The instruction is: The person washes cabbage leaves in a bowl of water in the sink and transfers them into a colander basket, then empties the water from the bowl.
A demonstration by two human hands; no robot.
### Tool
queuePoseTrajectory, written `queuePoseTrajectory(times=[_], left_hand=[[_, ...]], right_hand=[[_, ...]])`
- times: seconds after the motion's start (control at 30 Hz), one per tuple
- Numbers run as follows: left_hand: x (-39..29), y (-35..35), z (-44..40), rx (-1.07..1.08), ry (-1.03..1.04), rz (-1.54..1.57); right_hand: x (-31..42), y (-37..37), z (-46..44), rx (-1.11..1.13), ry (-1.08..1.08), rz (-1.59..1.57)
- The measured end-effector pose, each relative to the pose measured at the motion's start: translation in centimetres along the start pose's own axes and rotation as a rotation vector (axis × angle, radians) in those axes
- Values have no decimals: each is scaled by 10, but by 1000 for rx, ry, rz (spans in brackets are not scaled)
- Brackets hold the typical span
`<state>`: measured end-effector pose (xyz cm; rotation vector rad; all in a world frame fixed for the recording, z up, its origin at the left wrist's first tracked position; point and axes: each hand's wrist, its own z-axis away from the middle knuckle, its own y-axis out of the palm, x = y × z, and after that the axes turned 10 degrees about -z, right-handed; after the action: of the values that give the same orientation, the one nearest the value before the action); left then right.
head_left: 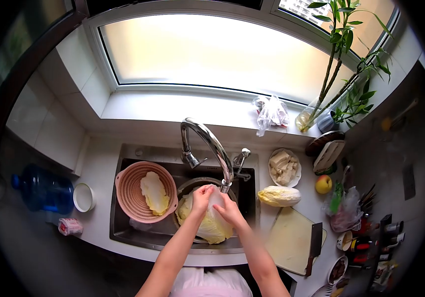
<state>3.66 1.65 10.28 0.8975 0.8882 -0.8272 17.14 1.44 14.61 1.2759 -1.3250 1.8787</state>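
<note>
Both hands are over a metal bowl (181,192) in the sink (123,230), under the faucet (216,143). My left hand (203,197) has its fingers closed on a pale cabbage leaf (214,196). On the leaf's right side is my right hand (229,209), its fingers bent against it. More cabbage leaves (214,230) fill the bowl below the hands. A pink colander (135,209) sits in the left of the sink with one cabbage leaf (154,193) inside.
Right of the sink are a small cabbage (279,196), a plate of white chunks (284,168), a cutting board (287,240) with a cleaver (314,245), and an apple (323,184). A white bowl (83,197) and a blue water jug (44,189) stand left.
</note>
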Motion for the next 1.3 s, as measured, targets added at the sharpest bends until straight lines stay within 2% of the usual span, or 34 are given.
queuePoseTrajectory(times=[0.1,0.17,0.2,0.27,0.3,0.33,0.43,0.47,0.53,0.6,0.67,0.7,0.73,0.8,0.83,0.87,0.93,1.0,1.1,1.2,1.23,1.27,1.3], left_hand=[[12,7,-5,13,-34,143],[31,15,-2,79,-87,301],[25,24,2,76,-86,306],[4,40,10,-74,-2,234],[13,30,0,17,9,171],[16,23,-10,16,8,173],[15,9,-31,-16,-179,109],[18,16,-29,-18,-181,115],[19,34,-21,-6,-6,323],[7,34,-15,-16,-24,335],[-22,21,-13,116,-129,357],[-29,15,-15,190,-183,417],[-31,19,-11,189,-184,417],[-35,28,3,181,-44,382],[-14,27,0,205,-19,233],[6,25,-4,200,-17,233],[-6,27,11,94,69,96],[-20,21,5,104,27,102],[-29,6,-14,171,56,-124],[-35,-14,-21,187,102,-258],[-35,-21,-19,133,147,-298],[-35,-27,-17,16,281,-385],[-33,-38,-16,-46,289,-396]], right_hand=[[8,-14,12,-40,196,-172],[15,-21,7,-58,205,-183],[15,-23,5,-86,215,-199],[4,-23,4,-103,204,-231],[1,-24,6,-70,206,-167],[4,-25,6,-36,208,-104],[23,-27,17,35,323,-45],[21,-26,17,39,324,-40],[11,-22,12,-83,300,-245],[2,-23,9,-86,268,-222],[-3,-22,10,-3,313,-208],[1,-19,9,-30,292,-192],[2,-17,8,-29,293,-192],[3,-13,1,-168,257,-293],[2,-11,-4,-178,241,-383],[-4,-10,-9,-173,240,-384],[-21,-8,-18,-108,246,-447],[-30,-2,-19,-94,230,-487],[-35,6,-22,-63,170,-543],[-47,18,-25,-1,217,-337],[-46,27,-28,-10,207,-215],[-42,38,-31,-18,197,-94],[-30,48,-33,-2,272,-117]])
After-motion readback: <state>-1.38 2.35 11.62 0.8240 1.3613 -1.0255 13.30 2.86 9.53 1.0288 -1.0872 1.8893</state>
